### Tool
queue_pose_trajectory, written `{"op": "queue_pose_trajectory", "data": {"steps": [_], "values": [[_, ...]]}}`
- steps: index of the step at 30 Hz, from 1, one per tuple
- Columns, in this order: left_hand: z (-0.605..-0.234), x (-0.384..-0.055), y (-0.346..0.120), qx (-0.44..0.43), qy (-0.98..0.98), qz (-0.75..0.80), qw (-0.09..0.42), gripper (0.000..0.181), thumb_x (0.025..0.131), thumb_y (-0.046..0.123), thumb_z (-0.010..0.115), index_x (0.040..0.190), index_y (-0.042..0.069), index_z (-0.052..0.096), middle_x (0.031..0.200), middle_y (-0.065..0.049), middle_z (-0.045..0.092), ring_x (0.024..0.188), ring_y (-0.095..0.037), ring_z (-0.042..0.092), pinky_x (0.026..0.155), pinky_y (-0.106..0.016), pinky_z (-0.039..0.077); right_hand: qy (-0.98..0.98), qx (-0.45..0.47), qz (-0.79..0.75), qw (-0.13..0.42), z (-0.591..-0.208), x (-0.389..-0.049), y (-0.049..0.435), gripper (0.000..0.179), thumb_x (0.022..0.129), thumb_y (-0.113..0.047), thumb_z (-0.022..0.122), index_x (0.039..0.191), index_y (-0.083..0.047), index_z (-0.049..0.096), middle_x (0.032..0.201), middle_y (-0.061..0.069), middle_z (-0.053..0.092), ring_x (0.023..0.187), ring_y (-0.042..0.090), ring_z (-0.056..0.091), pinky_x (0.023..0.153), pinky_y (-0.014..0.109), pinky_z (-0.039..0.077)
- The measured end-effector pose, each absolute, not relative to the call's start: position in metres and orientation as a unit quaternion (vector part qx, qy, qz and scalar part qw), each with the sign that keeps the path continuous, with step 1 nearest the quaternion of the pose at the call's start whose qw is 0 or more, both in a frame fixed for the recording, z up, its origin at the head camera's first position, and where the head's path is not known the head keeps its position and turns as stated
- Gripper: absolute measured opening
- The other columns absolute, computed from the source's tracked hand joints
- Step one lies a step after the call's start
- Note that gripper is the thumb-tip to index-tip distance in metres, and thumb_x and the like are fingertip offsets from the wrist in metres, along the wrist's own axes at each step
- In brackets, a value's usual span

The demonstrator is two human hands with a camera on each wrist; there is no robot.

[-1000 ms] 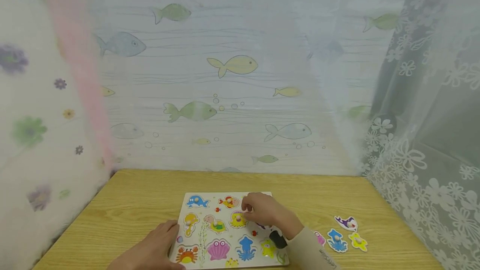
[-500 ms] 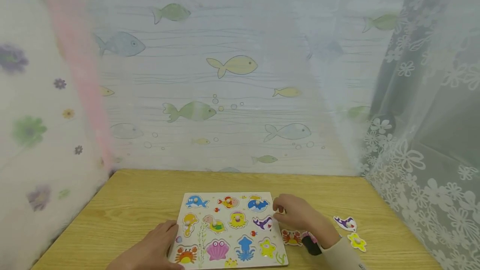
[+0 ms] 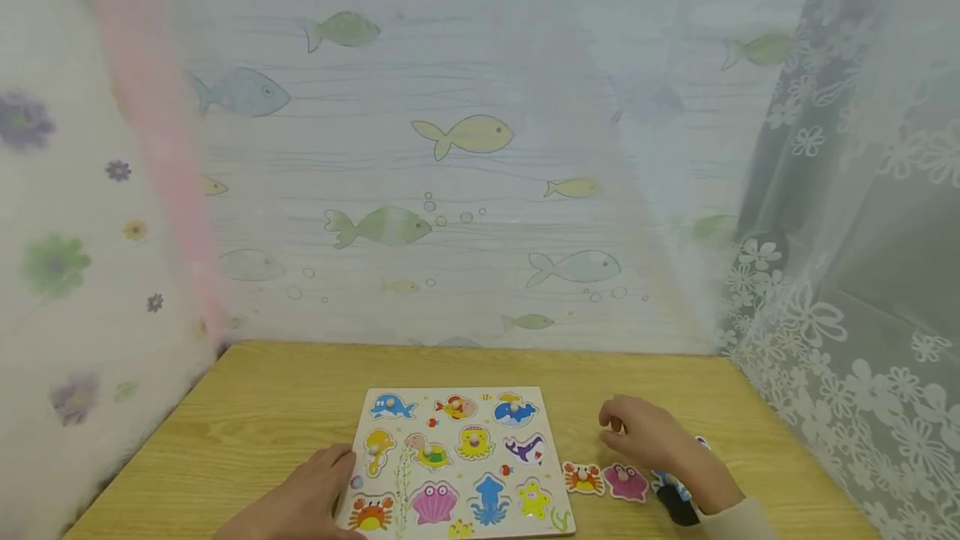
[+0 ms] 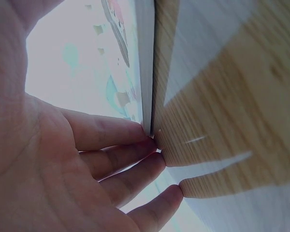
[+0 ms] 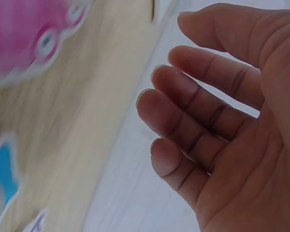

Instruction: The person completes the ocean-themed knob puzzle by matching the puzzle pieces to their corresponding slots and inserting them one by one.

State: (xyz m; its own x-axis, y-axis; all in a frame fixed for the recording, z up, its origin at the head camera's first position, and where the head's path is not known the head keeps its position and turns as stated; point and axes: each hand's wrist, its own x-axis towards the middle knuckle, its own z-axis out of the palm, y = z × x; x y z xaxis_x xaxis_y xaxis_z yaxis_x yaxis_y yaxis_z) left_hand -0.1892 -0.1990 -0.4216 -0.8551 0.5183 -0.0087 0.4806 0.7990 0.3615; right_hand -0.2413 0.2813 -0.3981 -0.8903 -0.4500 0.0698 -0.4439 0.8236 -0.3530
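A white peg puzzle board [image 3: 480, 417] with sea-animal shapes lies on the wooden table. My left hand [image 3: 311, 490] rests along its left side; in the left wrist view the fingertips touch the board's edge and the tabletop. Knobbed pieces such as the octopus [image 3: 475, 442] and turtle [image 3: 432, 455] sit in the board, while the squid recess [image 3: 491, 500] has no knob. To the right, my right hand [image 3: 637, 433] hovers with fingers loosely bent and nothing in them. Below it lie loose crab [image 3: 582, 479] and shell [image 3: 626, 483] pieces. A blue squid piece [image 5: 4, 179] is partly hidden by the wrist.
A fish-patterned curtain [image 3: 480, 273] hangs behind the table's far edge. Flowered fabric [image 3: 75, 315] closes the left side, and a flowered lace curtain [image 3: 817, 307] the right. The tabletop [image 3: 285, 407] extends around the board.
My right hand has moved right, from over the board to above the loose pieces. The loose crab and shell came into view as it passed. My left hand has stayed at the board's edge.
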Motion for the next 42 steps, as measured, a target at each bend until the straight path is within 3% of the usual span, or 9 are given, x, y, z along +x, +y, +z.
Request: {"op": "queue_pose_trajectory", "data": {"steps": [21, 32, 42], "values": [[-0.424, -0.188, -0.2, 0.263, 0.948, 0.171, 0.046, 0.11, 0.064, 0.072, 0.071, 0.133, -0.01, 0.045, 0.131, -0.019, 0.045, 0.117, -0.035, 0.044, 0.092, -0.059, 0.039, 0.965, -0.175, -0.195, -0.011, -0.405, -0.234, 0.356, 0.011, 0.087, -0.017, 0.068, 0.094, -0.01, 0.065, 0.084, -0.005, 0.055, 0.074, 0.009, 0.049, 0.062, 0.031, 0.044], [-0.425, -0.189, -0.201, 0.258, 0.948, 0.18, 0.049, 0.111, 0.063, 0.072, 0.072, 0.133, -0.01, 0.045, 0.132, -0.021, 0.045, 0.118, -0.035, 0.043, 0.092, -0.06, 0.038, 0.965, -0.142, -0.22, 0.007, -0.408, -0.233, 0.378, 0.018, 0.084, -0.016, 0.071, 0.098, -0.005, 0.065, 0.09, 0.002, 0.058, 0.081, 0.02, 0.053, 0.065, 0.038, 0.046], [-0.425, -0.189, -0.2, 0.256, 0.949, 0.179, 0.049, 0.11, 0.063, 0.072, 0.072, 0.132, -0.01, 0.046, 0.131, -0.02, 0.045, 0.116, -0.035, 0.044, 0.092, -0.06, 0.038, 0.971, -0.114, -0.208, 0.023, -0.413, -0.233, 0.381, 0.011, 0.079, -0.008, 0.066, 0.09, -0.008, 0.065, 0.078, 0.0, 0.053, 0.07, 0.017, 0.048, 0.061, 0.036, 0.042]]}}
